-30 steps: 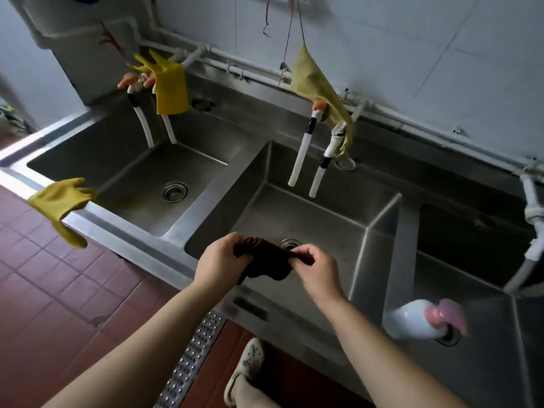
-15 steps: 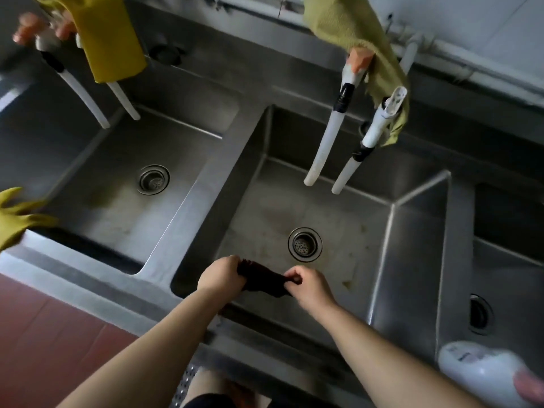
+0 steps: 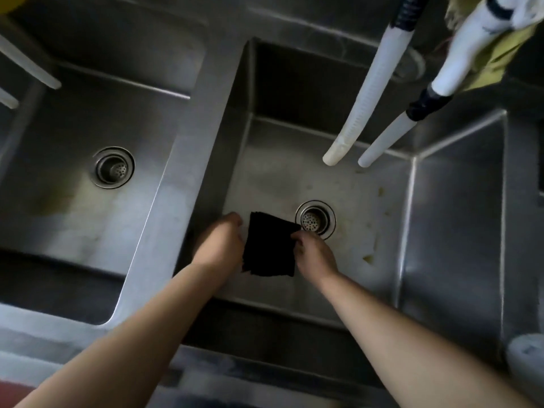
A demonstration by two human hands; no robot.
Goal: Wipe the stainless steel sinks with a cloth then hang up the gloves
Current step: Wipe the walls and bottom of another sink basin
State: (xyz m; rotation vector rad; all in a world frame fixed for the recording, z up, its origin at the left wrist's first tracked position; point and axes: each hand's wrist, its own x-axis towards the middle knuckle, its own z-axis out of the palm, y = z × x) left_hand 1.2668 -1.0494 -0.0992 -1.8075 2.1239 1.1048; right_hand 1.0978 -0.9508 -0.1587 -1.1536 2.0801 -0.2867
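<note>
A dark folded cloth [image 3: 269,245] hangs between my two hands, low inside the middle steel sink [image 3: 368,184]. My left hand [image 3: 219,241] grips its left edge. My right hand [image 3: 313,251] pinches its right edge, just in front of the round drain [image 3: 315,220]. The sink floor shows yellowish stains to the right of the drain. A second steel sink [image 3: 73,201] with its own drain lies to the left. A yellow-green glove [image 3: 497,57] hangs over the taps at the top right, partly cut off by the frame.
Two white tap hoses [image 3: 368,92] slant down over the back of the middle sink. More white hose ends [image 3: 26,69] show at the top left. A white bottle [image 3: 527,360] sits at the right edge. A steel divider [image 3: 182,184] separates the two sinks.
The view has tilted down and closer to the middle sink. My hands have lowered toward the sink floor, and the bunched cloth now hangs flat as a square between them.
</note>
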